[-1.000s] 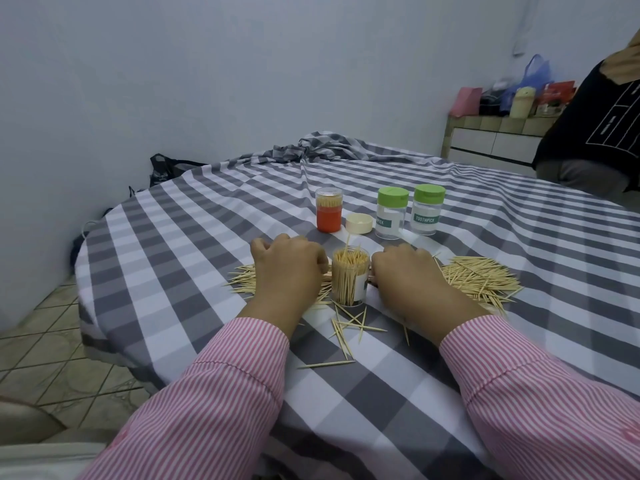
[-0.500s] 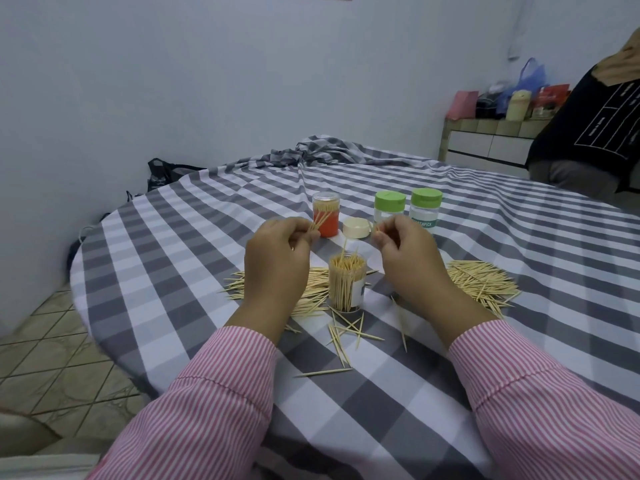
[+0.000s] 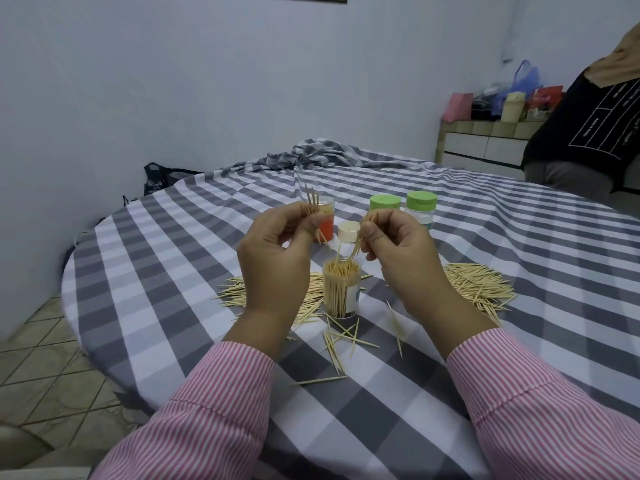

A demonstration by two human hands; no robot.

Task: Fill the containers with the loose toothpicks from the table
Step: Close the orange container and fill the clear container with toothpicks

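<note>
Both hands pinch toothpicks above an open jar on a checked tabletop.

Head view: left hand [image 3: 277, 251] pinches a small bunch of toothpicks [image 3: 312, 202], tips up; right hand [image 3: 398, 244] pinches a few more [image 3: 358, 242], slanting down toward the open clear jar [image 3: 341, 289], packed with upright picks, near the tabletop's [image 3: 173, 306] front edge. Loose piles lie left [image 3: 239, 292] and right [image 3: 478, 289] of the jar, strays [image 3: 343, 341] in front. Behind: an orange jar [image 3: 325, 223], a cream lid [image 3: 348, 231], two green-lidded jars [image 3: 403, 206]; their labels are unreadable.
</note>
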